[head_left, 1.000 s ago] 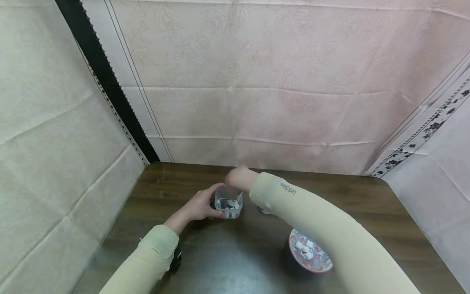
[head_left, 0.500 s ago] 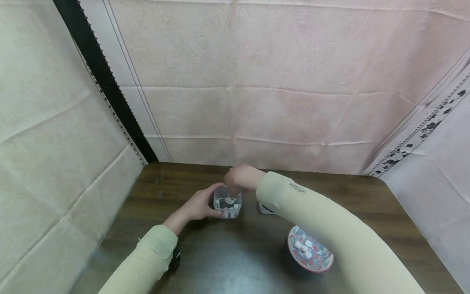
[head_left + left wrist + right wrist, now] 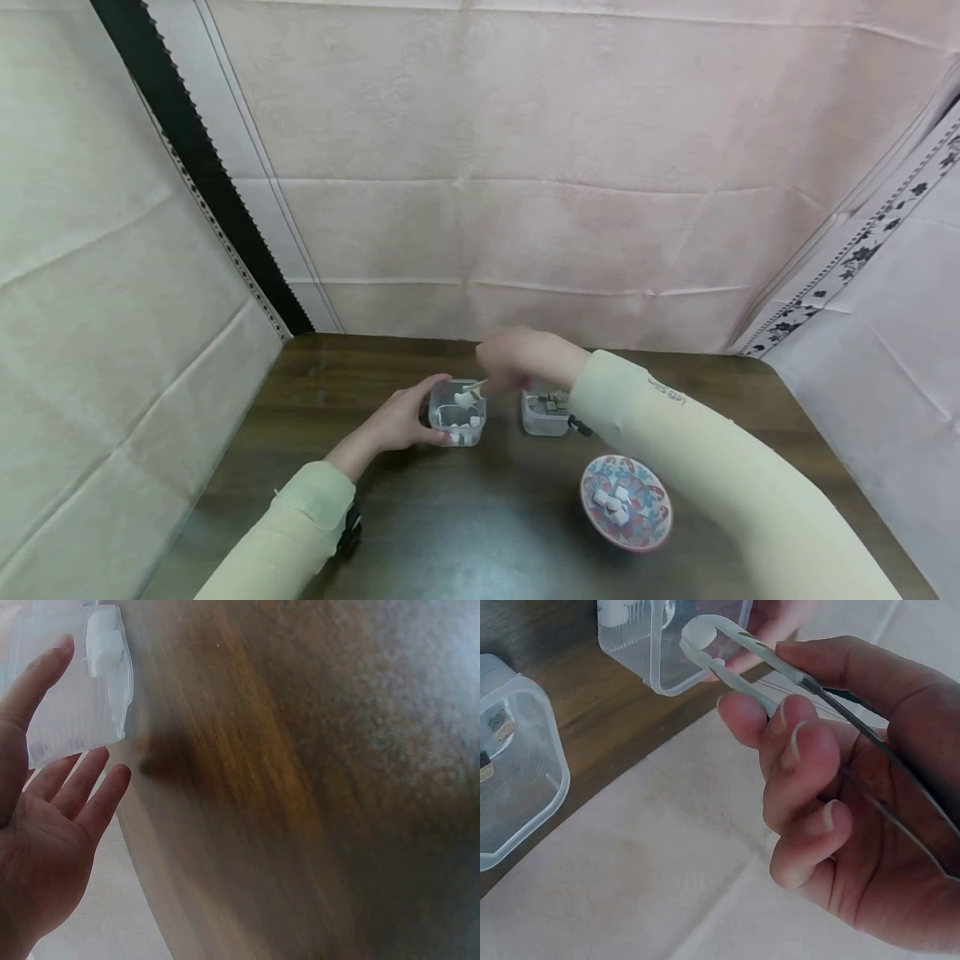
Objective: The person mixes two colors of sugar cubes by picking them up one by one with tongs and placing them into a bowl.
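My left hand [image 3: 396, 418] holds a small clear plastic box [image 3: 471, 437] between thumb and fingers; in the left wrist view the thumb lies along the box's side. White pieces [image 3: 454, 437] show inside that box. My right hand [image 3: 870, 847] grips a pair of tweezers [image 3: 776, 664] with pale, curved tips. Between those tips sits a small white piece [image 3: 700, 633]. In the head view the tweezer tips and a white piece [image 3: 467, 398] are over the box opening, while the right hand's fingers are largely hidden.
A second clear box [image 3: 545, 427] with small brownish pieces stands right of the first. Nearer, a patterned bowl [image 3: 647, 487] contains several white pieces. The brown wooden table [image 3: 480, 517] meets pale cloth walls [image 3: 525, 250] at its back and sides.
My right hand has moved right and back from the box, bringing the tweezer tips into sight with a white piece. The second box and bowl are less covered. The left hand keeps its hold.
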`<state>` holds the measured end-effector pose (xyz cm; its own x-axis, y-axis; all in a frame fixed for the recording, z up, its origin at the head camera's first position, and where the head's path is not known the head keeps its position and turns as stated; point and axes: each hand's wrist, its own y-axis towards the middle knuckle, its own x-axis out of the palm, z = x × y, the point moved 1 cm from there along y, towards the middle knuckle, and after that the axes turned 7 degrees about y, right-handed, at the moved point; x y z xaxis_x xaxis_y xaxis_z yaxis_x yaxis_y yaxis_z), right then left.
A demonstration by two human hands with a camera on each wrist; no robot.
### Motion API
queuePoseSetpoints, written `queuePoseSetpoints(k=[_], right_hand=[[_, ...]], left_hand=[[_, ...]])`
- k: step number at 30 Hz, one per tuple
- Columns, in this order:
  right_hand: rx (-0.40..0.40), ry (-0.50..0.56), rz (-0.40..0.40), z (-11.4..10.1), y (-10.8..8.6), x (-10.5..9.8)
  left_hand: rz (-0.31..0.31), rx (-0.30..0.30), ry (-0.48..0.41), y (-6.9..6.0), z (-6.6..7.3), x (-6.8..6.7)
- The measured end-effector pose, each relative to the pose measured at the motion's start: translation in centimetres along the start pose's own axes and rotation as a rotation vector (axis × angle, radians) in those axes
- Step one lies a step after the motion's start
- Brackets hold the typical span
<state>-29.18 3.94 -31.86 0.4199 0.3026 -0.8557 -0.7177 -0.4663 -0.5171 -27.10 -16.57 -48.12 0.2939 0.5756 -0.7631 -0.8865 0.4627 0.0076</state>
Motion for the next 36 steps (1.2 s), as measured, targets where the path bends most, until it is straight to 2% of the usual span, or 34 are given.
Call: queuePoseSetpoints(k=[9, 16, 22, 30, 36], right_hand=[[-0.076, -0.002, 0.106, 2.0, -3.7, 0.2], [-0.08, 0.034, 0.194, 3.7, -7.0, 1.2], [-0.06, 0.125, 0.275, 5.4, -10.2, 2.3], [-0.126, 0.163, 0.318, 7.6, -13.4, 4.1], [-0.11, 0.187, 0.328, 9.3, -15.5, 5.8]], left_hand=[[0.004, -0.007, -0.008, -0.2, -0.2, -0.1], [0.012, -0.003, -0.026, -0.2, -0.3, 0.0], [0.012, -0.011, -0.024, -0.1, -0.4, -0.2], [0.001, -0.019, -0.019, -0.1, -0.2, -0.2], [-0.002, -0.012, -0.022, 0.0, 0.0, 0.0]])
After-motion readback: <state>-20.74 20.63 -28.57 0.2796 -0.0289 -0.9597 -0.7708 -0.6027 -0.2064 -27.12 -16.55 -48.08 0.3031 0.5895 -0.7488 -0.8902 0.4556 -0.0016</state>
